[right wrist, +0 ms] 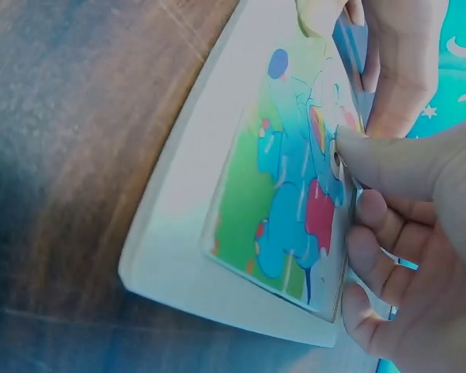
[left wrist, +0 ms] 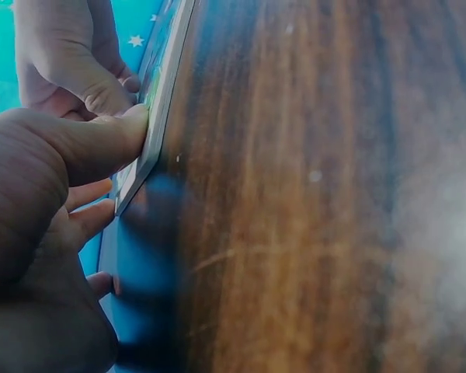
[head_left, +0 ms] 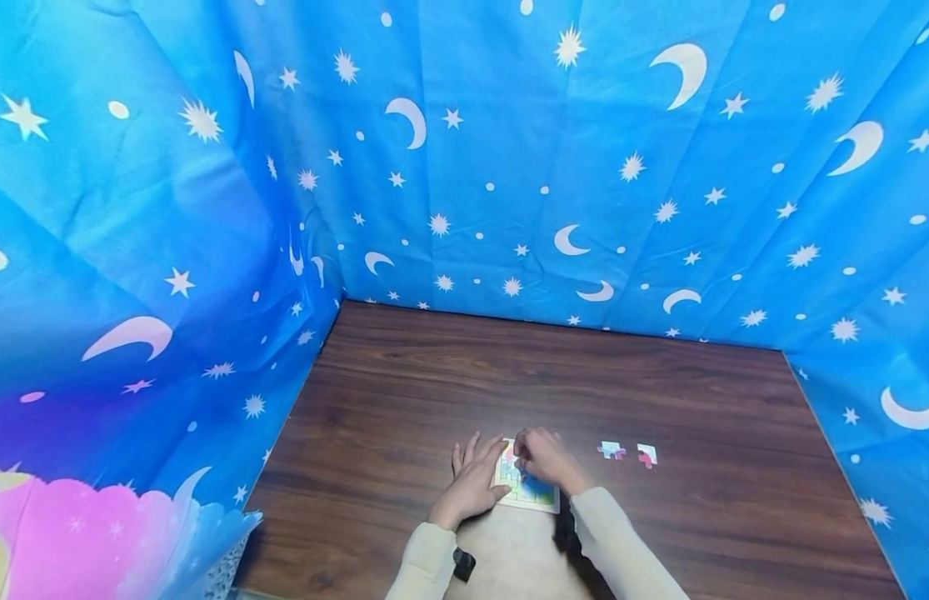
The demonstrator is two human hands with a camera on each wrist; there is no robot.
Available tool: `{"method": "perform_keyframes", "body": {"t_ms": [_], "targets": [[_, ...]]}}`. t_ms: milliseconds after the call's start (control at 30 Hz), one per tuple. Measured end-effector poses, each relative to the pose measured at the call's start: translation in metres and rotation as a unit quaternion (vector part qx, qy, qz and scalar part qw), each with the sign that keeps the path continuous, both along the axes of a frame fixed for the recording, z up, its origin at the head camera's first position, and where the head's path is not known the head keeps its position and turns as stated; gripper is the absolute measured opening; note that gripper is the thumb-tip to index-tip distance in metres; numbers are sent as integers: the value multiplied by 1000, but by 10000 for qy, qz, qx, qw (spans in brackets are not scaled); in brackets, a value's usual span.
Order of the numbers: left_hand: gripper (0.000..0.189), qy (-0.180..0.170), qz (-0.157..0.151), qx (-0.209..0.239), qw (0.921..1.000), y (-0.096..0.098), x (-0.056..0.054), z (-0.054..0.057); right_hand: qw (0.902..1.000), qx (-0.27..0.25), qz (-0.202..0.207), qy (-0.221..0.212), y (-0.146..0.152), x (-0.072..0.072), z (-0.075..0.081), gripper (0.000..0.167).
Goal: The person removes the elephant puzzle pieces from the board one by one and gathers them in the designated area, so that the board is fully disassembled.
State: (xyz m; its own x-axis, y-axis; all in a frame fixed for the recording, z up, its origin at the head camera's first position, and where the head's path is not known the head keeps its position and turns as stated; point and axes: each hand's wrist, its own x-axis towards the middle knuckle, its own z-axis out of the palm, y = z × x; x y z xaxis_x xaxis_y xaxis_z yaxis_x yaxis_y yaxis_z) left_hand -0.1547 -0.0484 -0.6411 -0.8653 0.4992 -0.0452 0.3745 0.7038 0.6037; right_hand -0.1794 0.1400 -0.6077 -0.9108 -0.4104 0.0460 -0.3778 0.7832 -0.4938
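Note:
A jigsaw puzzle (head_left: 537, 492) in a pale frame lies on the table, bearing a blue cartoon animal on green (right wrist: 283, 225). My left hand (head_left: 475, 483) rests along its left side with spread, mostly straight fingers; the thumb (left wrist: 109, 144) touches the near edge in the left wrist view. Over the upper part of the puzzle, my right hand (head_left: 545, 458) has curled fingers. Its thumb (right wrist: 380, 163) bears on a puzzle piece with an eye printed on it (right wrist: 336, 159), which it seems to pinch. The fingertips partly hide that piece.
Two loose puzzle pieces lie to the right of the puzzle, one pale blue and pink (head_left: 611, 450), the other white and red (head_left: 647, 455). The dark wood table (head_left: 404, 375) meets blue star-and-moon curtains (head_left: 494, 150) at the back and sides.

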Motion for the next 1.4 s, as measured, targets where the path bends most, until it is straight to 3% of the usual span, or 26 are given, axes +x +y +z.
{"method": "perform_keyframes", "body": {"t_ms": [233, 333, 400, 600, 967, 1167, 1400], "targets": [[72, 42, 47, -39, 10000, -1, 1, -4, 9996, -121, -73, -248, -2, 0, -1, 19], [74, 74, 33, -50, 10000, 0, 0, -4, 10000, -85, -24, 14, -1, 1, -3, 20], [76, 69, 37, -47, 10000, 0, -1, -4, 9991, -18, 138, 413, 1, 3, -5, 19], [82, 56, 51, 12, 10000, 0, -2, -2, 9891, -99, 657, 1314, 9, 7, -14, 13], [82, -10, 62, -3, 10000, 0, 0, -5, 9830, -514, 670, 1629, 22, 12, -16, 15], [81, 18, 98, 37, 9999, -3, 2, -5, 9787, -288, 637, 1931, 33, 16, -16, 15], [81, 94, 41, 9, 9999, -1, 1, -4, 9812, 78, 591, 1833, 40, 17, -17, 16]]}}
